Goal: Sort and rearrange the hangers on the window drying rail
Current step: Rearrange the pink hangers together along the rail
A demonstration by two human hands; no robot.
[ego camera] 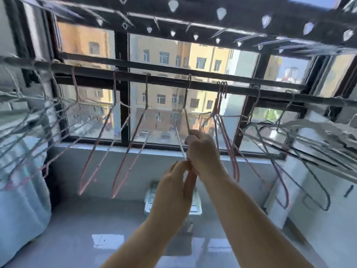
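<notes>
My two forearms come up from the bottom of the shot, and both hands meet just under the rail [173,82], which I'll use as my reference for everything. My right hand [202,149] is the higher one, closer to the rail, fingers pinched shut on the lower wire of the hanger [186,105] whose hook sits over the rail about mid-span. My left hand [173,182] is right below it, touching it, also closed on the same hanger's wire, though exactly which strand it has I can't make out.

What matters next, I reckon: the hanger runs almost straight up from my grip to the rail, hook on top, long axis nearly vertical. So it has to go up before it goes anywhere sideways. The right hand is nearer the hook, so I'd let it lead.

Along the rail to the left hang two spaced pink hangers [100,144], and to the right there's a bunched pink cluster [222,113]. Grey ones [309,161] crowd the far right end.
</notes>
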